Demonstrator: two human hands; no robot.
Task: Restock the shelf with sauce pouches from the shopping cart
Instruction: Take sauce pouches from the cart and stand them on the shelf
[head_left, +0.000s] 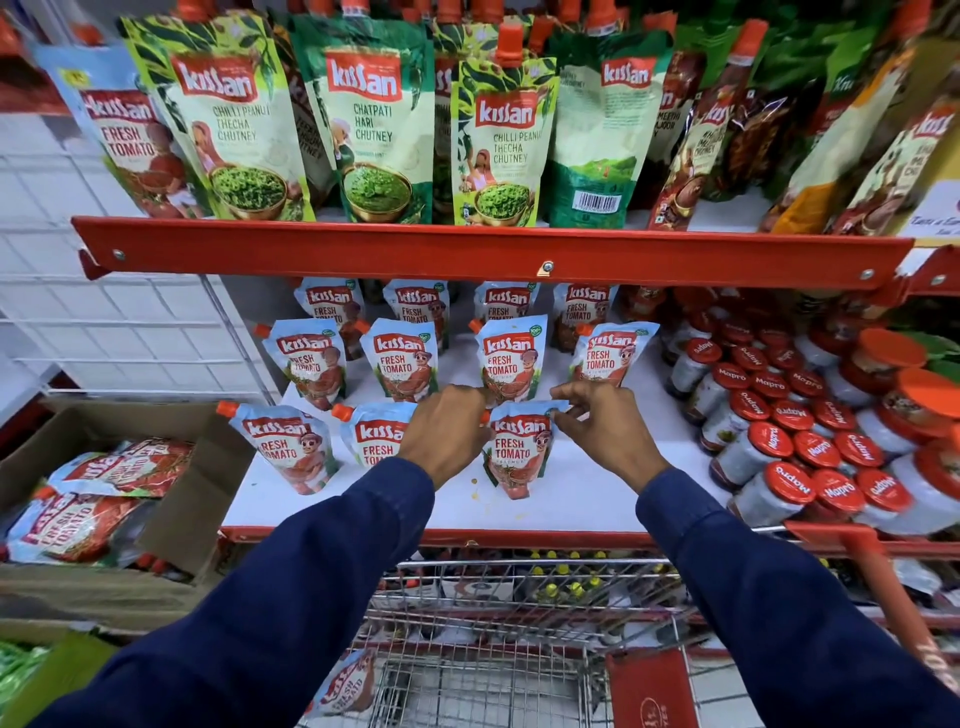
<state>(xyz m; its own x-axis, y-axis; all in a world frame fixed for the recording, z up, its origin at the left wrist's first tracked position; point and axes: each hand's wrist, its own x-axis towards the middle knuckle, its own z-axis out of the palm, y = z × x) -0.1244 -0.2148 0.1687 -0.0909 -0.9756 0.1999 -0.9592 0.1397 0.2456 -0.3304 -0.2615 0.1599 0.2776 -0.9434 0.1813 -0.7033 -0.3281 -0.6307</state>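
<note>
Both hands meet at the top of one pale-blue Kissan Fresh Tomato sauce pouch (517, 452) standing upright in the front row of the white shelf board (582, 499). Left hand (447, 431) curls over the pouch's upper left corner, where its orange spout sits, with fingers bent and closed around that corner. Right hand (605, 428) pinches the pouch's upper right edge between thumb and fingertips, the remaining fingers loosely bent. Dark navy sleeves (332, 561) cover both forearms.

Just left of the left hand stand two more front-row tomato pouches (291, 447), the nearer one partly hidden behind the hand. Beyond the hands, farther back on the shelf, two more rows of the same blue pouches (400, 358) stand upright. Right of the right hand, glass jars with red Mapro lids (779, 441) lie tilted in rows. Above the hands, past the red metal shelf rail (467, 249), green chutney pouches (374, 124) lean on the upper shelf.

Below the arms sits the wire shopping cart (498, 623), with one tomato pouch lying in its basket (345, 686). Far left of the left hand, an open brown cardboard box (171, 519) holds more tomato pouches lying flat.
</note>
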